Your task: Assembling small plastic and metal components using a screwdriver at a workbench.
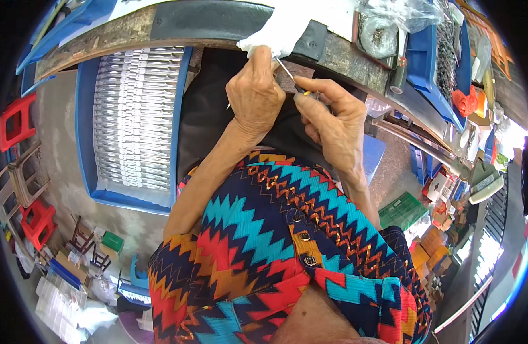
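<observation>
My left hand (256, 92) is closed at the bench edge, its fingertips against a white cloth (281, 28). A small pale tip shows at its left side, but the thing inside those fingers is hidden. Just to the right, my right hand (335, 112) pinches a thin tool (287, 71) between thumb and forefinger. The tool has a slim metal shaft and a dark handle with a bit of yellow; it looks like a small screwdriver. Its shaft points up and left, with the tip close to the left hand's fingers.
A blue box (185, 103) with rows of thin silvery pieces stands at left. The worn bench (129, 26) crosses the top. A blue bin (421, 57) of dark metal parts sits at upper right. Red stools (17, 122) are at far left, a green crate (398, 211) at lower right.
</observation>
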Demonstrator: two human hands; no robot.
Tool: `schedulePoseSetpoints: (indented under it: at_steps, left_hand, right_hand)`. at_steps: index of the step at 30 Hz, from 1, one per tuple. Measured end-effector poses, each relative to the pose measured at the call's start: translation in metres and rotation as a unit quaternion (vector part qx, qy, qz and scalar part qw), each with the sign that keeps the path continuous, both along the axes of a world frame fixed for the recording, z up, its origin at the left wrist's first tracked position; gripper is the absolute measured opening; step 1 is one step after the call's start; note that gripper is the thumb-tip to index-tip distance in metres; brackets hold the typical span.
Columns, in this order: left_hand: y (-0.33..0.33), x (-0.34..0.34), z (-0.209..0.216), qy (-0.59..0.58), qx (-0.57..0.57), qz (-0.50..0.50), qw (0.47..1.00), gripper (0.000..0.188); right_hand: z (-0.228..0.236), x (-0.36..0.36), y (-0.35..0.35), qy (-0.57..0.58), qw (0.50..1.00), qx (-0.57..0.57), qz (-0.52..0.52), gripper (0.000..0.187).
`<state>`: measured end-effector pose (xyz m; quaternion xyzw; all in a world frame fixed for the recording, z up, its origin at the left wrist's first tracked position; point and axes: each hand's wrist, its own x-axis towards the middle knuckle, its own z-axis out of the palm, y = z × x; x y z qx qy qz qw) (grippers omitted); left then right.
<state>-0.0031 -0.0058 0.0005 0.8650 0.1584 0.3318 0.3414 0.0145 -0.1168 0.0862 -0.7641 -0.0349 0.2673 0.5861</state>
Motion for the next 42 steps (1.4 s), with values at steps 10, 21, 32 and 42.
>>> schedulePoseSetpoints:
  at_steps: [10, 21, 32, 42]
  left_hand:
    - [-0.007, 0.004, -0.003, -0.021, 0.011, 0.028, 0.999, 0.012]
    - [0.009, -0.008, 0.005, 0.037, -0.092, -0.026, 0.995, 0.011]
    - [0.018, -0.037, 0.024, 0.021, -0.217, -0.103, 0.971, 0.017]
    - [0.094, -0.104, 0.02, -0.056, -0.361, 0.048, 0.93, 0.009]
  right_hand:
    - [-0.019, 0.012, -0.02, 0.401, 0.836, 0.366, -0.072, 0.027]
    - [-0.037, 0.001, -0.037, 0.245, 0.916, 0.317, 0.029, 0.035]
    - [-0.106, -0.02, -0.059, 0.291, 0.938, 0.188, 0.017, 0.032]
    - [-0.111, -0.014, -0.053, 0.286, 0.943, 0.168, 0.024, 0.031]
